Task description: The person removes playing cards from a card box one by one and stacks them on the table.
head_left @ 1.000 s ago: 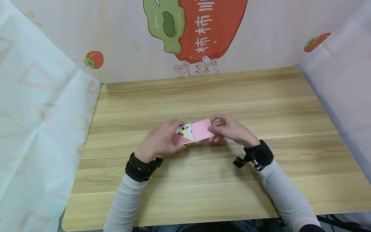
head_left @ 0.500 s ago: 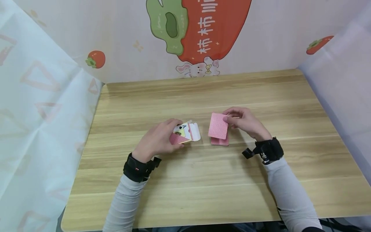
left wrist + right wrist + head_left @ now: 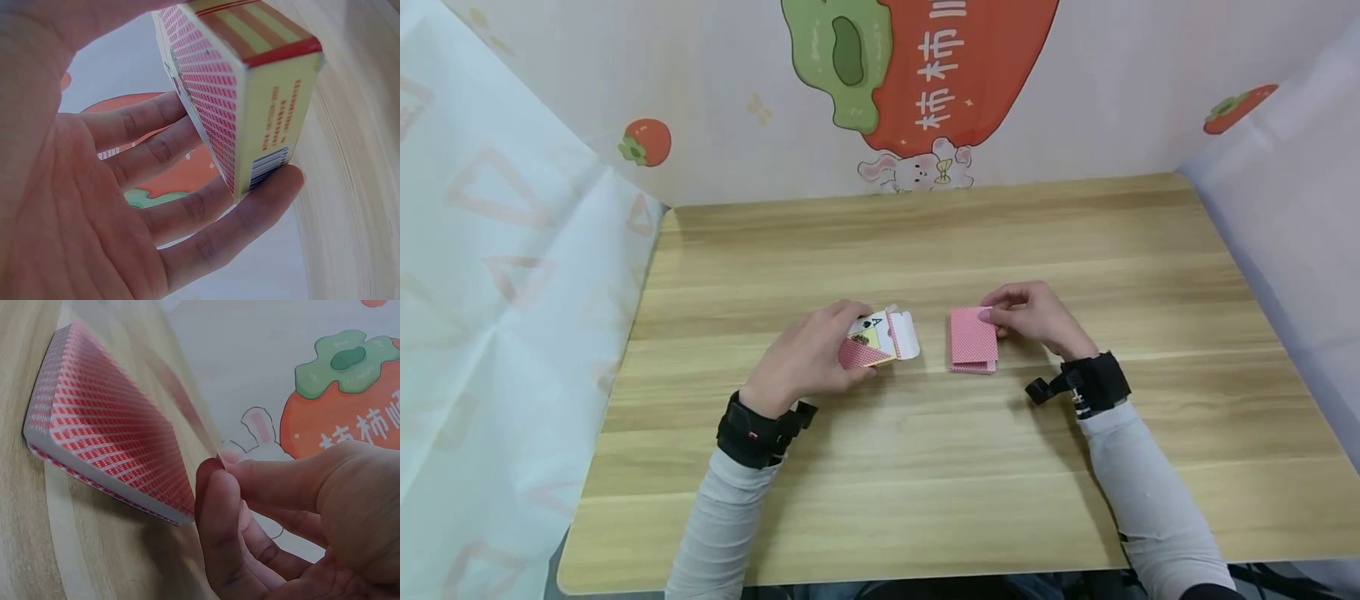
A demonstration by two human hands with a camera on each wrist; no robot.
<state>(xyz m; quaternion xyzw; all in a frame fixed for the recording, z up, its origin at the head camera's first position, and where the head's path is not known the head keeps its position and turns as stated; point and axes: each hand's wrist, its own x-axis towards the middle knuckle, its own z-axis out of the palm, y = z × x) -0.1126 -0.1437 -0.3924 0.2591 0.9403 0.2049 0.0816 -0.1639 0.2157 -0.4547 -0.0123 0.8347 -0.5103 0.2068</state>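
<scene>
My left hand (image 3: pixel 805 354) grips a playing-card box (image 3: pixel 867 342) by its long sides, thumb on one and fingers on the other. The box's white end flap (image 3: pixel 907 335) hangs open to the right, and an ace shows on its face. In the left wrist view, a barcode marks the side of the box (image 3: pixel 275 119). Between thumb and fingers, my right hand (image 3: pixel 1033 318) pinches a card (image 3: pixel 972 332) by its upper right corner. Beneath that card lies a stack of red-patterned cards (image 3: pixel 109 419), apart from the box.
The wooden table (image 3: pixel 880 467) carries the cards. A printed white backdrop (image 3: pixel 715 150) stands behind it, and pale sheets (image 3: pixel 497 350) hang at the left and right. Black cables (image 3: pixel 1277 579) show past the front right edge.
My right hand has drawn away from the box to the right with the card, then lowered it over the stack. The left hand keeps holding the box, nearly still.
</scene>
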